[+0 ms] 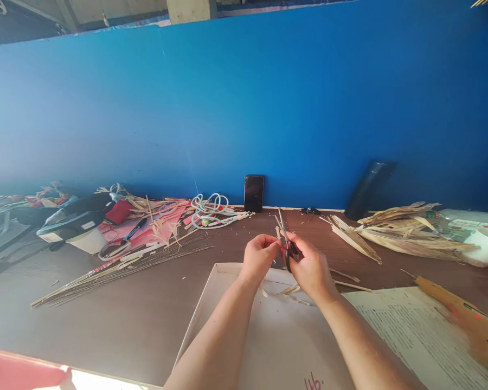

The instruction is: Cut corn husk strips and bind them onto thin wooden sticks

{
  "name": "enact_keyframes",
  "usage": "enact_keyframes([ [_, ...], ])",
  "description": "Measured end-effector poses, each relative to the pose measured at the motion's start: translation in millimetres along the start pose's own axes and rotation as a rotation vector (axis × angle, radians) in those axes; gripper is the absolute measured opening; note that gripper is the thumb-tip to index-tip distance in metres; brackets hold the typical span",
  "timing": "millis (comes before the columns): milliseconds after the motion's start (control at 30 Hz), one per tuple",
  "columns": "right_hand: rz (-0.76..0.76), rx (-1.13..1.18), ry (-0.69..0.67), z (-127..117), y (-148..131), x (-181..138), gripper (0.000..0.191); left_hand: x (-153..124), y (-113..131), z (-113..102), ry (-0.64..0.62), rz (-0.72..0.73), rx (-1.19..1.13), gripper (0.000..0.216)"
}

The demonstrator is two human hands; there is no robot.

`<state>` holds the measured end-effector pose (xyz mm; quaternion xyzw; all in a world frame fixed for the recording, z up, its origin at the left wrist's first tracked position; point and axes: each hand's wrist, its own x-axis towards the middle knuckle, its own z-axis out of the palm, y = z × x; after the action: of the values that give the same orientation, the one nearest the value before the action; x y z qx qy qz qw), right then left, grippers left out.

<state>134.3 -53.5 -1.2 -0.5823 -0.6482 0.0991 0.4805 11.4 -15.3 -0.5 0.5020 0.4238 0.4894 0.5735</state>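
My right hand (311, 265) is wrapped round the black handles of a pair of scissors (283, 226), whose blades point up and away from me. Pinched in my left hand (260, 257) is a small pale strip of dried husk (278, 234), close beside the blades. Both hands are above the far edge of a shallow cardboard box lid (268, 330). Several husk scraps (295, 295) lie on the lid under my hands. Whether the blades touch the strip I cannot make out.
A phone (254, 193) leans on the blue partition (228, 108). Dried husks (415, 233), a white bowl (486, 246), a dark cylinder (368, 189), a printed sheet (406, 325) and a yellow glue gun (457, 309) are at right. Thin wires (134, 273) and a pale blue cord (213, 211) lie left.
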Motion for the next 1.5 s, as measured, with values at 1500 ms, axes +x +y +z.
enact_keyframes([
  [1500, 0.420, 0.582, -0.450, -14.4, -2.2, 8.6, 0.045, -0.6, 13.8, -11.8, -0.017, 0.021, -0.032, 0.025],
])
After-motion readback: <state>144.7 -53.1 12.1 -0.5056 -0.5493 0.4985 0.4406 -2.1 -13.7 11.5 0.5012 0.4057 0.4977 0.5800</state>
